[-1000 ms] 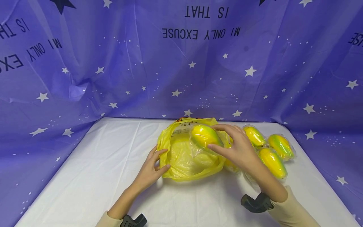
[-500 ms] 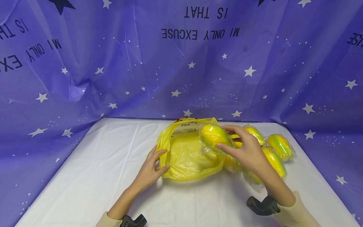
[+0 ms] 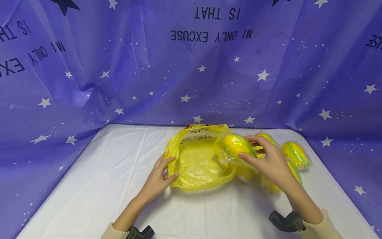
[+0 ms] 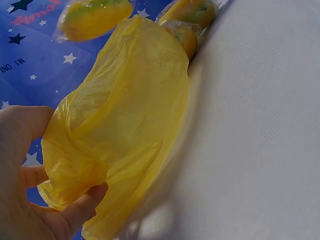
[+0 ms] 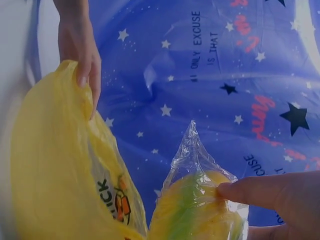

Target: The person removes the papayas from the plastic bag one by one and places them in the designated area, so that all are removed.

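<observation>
A yellow plastic bag stands on the table with its mouth open toward me. My left hand grips the bag's left rim between thumb and fingers; the left wrist view shows the crumpled film there. In my right hand is a yellow-green mango in clear wrapping, held between thumb and fingers above the bag's right rim. Its loose wrapper tip stands up in the right wrist view. Whether the mango touches the bag, I cannot tell.
Several more wrapped mangoes lie right of the bag, among them one at the far right and one nearer me, some partly behind my right hand. A white cloth covers the table. A purple star-patterned curtain hangs behind it.
My right hand has moved rightward with the wrapped mango, from over the bag's opening to over its right rim. My left hand has stayed on the bag's left rim.
</observation>
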Demonstrator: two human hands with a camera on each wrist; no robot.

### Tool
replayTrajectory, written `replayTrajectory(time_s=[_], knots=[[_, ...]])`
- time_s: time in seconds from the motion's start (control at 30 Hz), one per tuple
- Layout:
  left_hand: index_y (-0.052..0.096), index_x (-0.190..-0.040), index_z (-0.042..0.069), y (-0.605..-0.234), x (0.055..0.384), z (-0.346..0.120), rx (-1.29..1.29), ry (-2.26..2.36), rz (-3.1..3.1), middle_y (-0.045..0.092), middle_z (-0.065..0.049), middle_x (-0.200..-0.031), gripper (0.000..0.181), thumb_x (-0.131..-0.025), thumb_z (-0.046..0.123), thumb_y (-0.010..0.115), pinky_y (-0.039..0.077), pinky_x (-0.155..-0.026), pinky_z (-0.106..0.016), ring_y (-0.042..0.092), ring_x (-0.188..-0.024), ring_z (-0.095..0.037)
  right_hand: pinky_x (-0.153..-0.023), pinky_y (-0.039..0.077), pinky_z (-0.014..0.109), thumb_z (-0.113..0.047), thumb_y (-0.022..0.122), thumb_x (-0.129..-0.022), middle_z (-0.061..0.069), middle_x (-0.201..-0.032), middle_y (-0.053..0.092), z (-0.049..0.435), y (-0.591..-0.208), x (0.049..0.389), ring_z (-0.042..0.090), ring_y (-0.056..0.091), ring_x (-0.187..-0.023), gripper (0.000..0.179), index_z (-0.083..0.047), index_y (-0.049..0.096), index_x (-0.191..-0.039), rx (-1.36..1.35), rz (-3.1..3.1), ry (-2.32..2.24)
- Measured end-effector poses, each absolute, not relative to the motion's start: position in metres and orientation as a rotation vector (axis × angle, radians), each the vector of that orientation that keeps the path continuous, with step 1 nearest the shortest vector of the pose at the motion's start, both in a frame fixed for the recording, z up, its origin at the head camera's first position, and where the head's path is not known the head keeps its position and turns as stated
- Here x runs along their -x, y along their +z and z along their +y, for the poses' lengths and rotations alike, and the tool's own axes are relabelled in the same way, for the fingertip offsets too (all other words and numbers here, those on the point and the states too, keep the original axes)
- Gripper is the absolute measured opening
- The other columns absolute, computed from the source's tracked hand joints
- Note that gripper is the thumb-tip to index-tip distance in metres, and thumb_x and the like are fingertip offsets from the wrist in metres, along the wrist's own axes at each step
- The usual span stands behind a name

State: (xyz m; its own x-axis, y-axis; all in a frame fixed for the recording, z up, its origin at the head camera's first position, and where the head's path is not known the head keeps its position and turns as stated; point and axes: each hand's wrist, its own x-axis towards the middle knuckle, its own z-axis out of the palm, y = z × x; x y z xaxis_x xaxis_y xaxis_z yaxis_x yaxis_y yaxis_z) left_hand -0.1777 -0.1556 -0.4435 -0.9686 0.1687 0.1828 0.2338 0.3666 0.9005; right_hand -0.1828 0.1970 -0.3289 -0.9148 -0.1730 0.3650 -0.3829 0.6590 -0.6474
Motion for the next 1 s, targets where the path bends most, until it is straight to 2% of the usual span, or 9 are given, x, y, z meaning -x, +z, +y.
replayTrajectory(time_s=[0.17,0.3,0.37,0.43,0.53,0.67,0.83,0.97,1.0], knots=[[0.05,-0.138,0.013,-0.442,0.177,-0.156,0.373,-1.702,-2.55,0.008,-0.014,-0.159,0.056,-0.087,0.02,0.074,0.053,-0.089,-0.029,0.039,-0.129,-0.045,-0.086,0.052,0.045,-0.037,0.076,-0.084,0.009,-0.12,0.06,0.205,-0.334,0.183,0.026,0.056,-0.106,0.055,-0.009,0.059,-0.128,-0.431,-2.602,1.077],[0.05,-0.138,0.014,-0.441,0.178,-0.156,0.368,-1.689,-2.564,0.008,-0.014,-0.159,0.057,-0.087,0.022,0.074,0.052,-0.09,-0.029,0.039,-0.13,-0.046,-0.084,0.053,0.033,-0.035,0.076,-0.084,0.009,-0.121,0.06,0.214,-0.336,0.181,0.025,0.057,-0.105,0.055,-0.009,0.059,-0.129,-0.396,-2.614,1.083],[0.05,-0.138,0.015,-0.441,0.178,-0.156,0.364,-1.68,-2.57,0.008,-0.014,-0.159,0.057,-0.087,0.023,0.074,0.052,-0.09,-0.03,0.039,-0.129,-0.046,-0.084,0.054,0.031,-0.036,0.076,-0.085,0.01,-0.121,0.061,0.219,-0.337,0.18,0.025,0.057,-0.106,0.055,-0.009,0.058,-0.13,-0.364,-2.636,1.093],[0.05,-0.138,0.014,-0.441,0.178,-0.156,0.365,-1.669,-2.572,0.008,-0.015,-0.159,0.057,-0.087,0.023,0.073,0.053,-0.09,-0.031,0.039,-0.129,-0.047,-0.085,0.054,0.035,-0.036,0.075,-0.085,0.011,-0.121,0.06,0.224,-0.337,0.178,0.026,0.056,-0.106,0.055,-0.009,0.057,-0.13,-0.333,-2.657,1.105],[0.05,-0.138,0.015,-0.441,0.178,-0.156,0.361,-1.662,-2.576,0.008,-0.016,-0.159,0.056,-0.087,0.022,0.073,0.053,-0.09,-0.032,0.039,-0.129,-0.047,-0.083,0.055,0.034,-0.037,0.074,-0.086,0.014,-0.122,0.059,0.23,-0.338,0.176,0.03,0.058,-0.104,0.057,-0.007,0.056,-0.13,-0.293,-2.684,1.094],[0.05,-0.138,0.015,-0.441,0.177,-0.156,0.359,-1.669,-2.575,0.007,-0.016,-0.159,0.056,-0.087,0.021,0.073,0.052,-0.09,-0.031,0.039,-0.129,-0.046,-0.077,0.054,0.023,-0.037,0.074,-0.086,0.016,-0.124,0.058,0.24,-0.341,0.176,0.034,0.06,-0.102,0.059,-0.004,0.055,-0.131,-0.26,-2.716,1.08],[0.05,-0.138,0.015,-0.44,0.177,-0.156,0.362,-1.673,-2.575,0.007,-0.015,-0.159,0.056,-0.087,0.023,0.073,0.052,-0.09,-0.031,0.039,-0.13,-0.046,-0.077,0.057,0.029,-0.037,0.072,-0.088,0.02,-0.126,0.055,0.255,-0.342,0.176,0.039,0.06,-0.103,0.062,-0.001,0.052,-0.134,-0.229,-2.758,1.073],[0.05,-0.138,0.015,-0.44,0.177,-0.156,0.359,-1.673,-2.578,0.007,-0.015,-0.159,0.057,-0.087,0.023,0.073,0.052,-0.09,-0.031,0.039,-0.129,-0.046,-0.073,0.055,0.025,-0.039,0.071,-0.088,0.02,-0.123,0.057,0.269,-0.341,0.175,0.04,0.059,-0.103,0.061,-0.002,0.053,-0.133,-0.192,-2.757,1.022],[0.05,-0.138,0.015,-0.44,0.178,-0.156,0.357,-1.676,-2.578,0.007,-0.014,-0.159,0.057,-0.087,0.022,0.073,0.052,-0.09,-0.031,0.038,-0.13,-0.046,-0.075,0.055,0.03,-0.039,0.071,-0.088,0.021,-0.123,0.057,0.272,-0.341,0.175,0.041,0.058,-0.103,0.06,-0.003,0.053,-0.133,-0.18,-2.759,1.016]])
